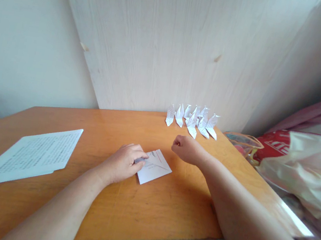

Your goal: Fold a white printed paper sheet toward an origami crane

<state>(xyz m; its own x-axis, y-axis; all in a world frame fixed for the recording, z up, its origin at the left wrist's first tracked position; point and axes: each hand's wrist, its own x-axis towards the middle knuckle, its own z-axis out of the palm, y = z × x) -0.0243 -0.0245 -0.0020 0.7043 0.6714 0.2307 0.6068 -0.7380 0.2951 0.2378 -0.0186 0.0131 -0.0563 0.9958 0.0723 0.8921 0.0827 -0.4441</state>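
A square of folded white paper (157,170) with some print and crease lines lies on the table in front of me. My left hand (124,163) grips its left side, thumb low and fingers curled over the upper edge. Between thumb and forefinger a small greyish patch shows; whether it is a shaded paper flap or a separate thing I cannot tell. To the right of the paper and apart from it, my right hand (188,148) is held as a loose fist, with nothing visible in it.
Several folded paper cranes (192,121) stand at the back right of the wooden table (97,211). A stack of printed sheets (36,153) lies at left. Beyond the right edge are a basket (244,141) and bags (307,171). A wall panel (170,56) rises behind.
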